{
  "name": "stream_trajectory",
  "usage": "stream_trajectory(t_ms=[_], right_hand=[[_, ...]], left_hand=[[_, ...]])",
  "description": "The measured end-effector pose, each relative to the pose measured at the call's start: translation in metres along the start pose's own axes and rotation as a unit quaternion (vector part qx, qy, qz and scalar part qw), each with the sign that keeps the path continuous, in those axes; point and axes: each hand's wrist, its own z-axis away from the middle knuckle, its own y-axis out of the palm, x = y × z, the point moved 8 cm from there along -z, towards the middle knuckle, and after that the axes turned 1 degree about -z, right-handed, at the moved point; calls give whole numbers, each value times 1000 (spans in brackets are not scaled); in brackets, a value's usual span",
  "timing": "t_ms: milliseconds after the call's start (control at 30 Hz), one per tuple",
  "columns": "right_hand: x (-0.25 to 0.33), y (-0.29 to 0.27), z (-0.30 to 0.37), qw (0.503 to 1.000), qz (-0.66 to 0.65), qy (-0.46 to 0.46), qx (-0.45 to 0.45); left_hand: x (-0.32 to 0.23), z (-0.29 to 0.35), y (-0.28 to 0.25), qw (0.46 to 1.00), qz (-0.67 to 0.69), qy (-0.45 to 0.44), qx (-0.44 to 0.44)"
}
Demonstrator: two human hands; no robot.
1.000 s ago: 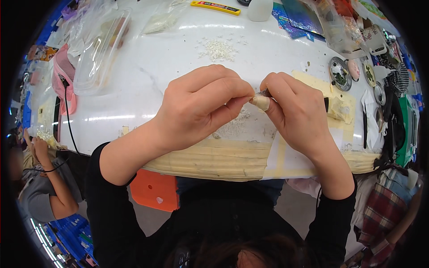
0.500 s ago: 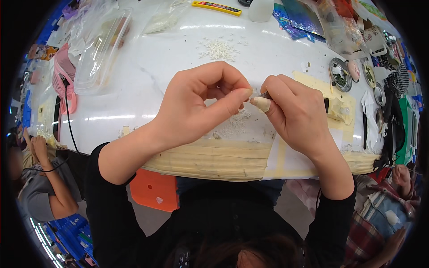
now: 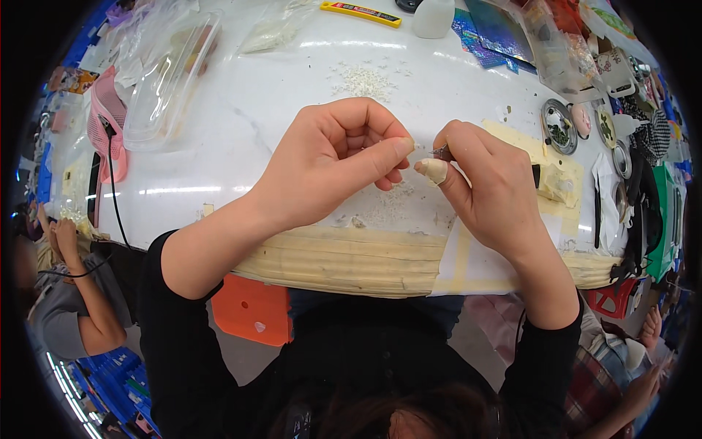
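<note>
Over the table's near edge, my left hand (image 3: 322,164) is closed in a pinch of thumb and forefinger. Whatever lies in that pinch is too small to make out. Facing it, my right hand (image 3: 493,186) curls around a small pointed metal tool (image 3: 442,151), its tip toward the left fingertips; most of the tool is hidden. Beige tape (image 3: 435,172) wraps the right thumb, which stands a little off the tool. Small white bits (image 3: 364,82) lie piled on the table beyond my hands, and more white bits (image 3: 387,208) are scattered beneath them.
A clear plastic box (image 3: 164,95) and a pink mesh item (image 3: 108,124) stand left. Across the back are a yellow packet (image 3: 360,14) and a white bottle (image 3: 434,18). Round tins (image 3: 559,126) and a taped block (image 3: 559,183) lie right. Other people sit at both sides.
My right thumb has drawn back from the left fingertips, opening a gap. More of the metal tool's tip shows. The left hand keeps its pinch.
</note>
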Motion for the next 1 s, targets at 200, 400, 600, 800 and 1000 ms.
stream_trajectory(t_ms=[200, 400, 600, 800, 1000], right_hand=[[-3, 3, 0, 1000, 7, 11, 4], [0, 4, 0, 999, 39, 1, 1], [0, 6, 0, 999, 47, 0, 6], [0, 7, 1, 999, 50, -6, 8], [1, 5, 1, 999, 49, -12, 17]], left_hand=[[-21, 7, 6, 957, -228, 179, -17], [-37, 13, 16, 874, -387, 293, -32], [-41, 16, 21, 837, -443, 320, -36], [-42, 17, 22, 824, -457, 333, -35], [-46, 18, 26, 802, -473, 364, -28]])
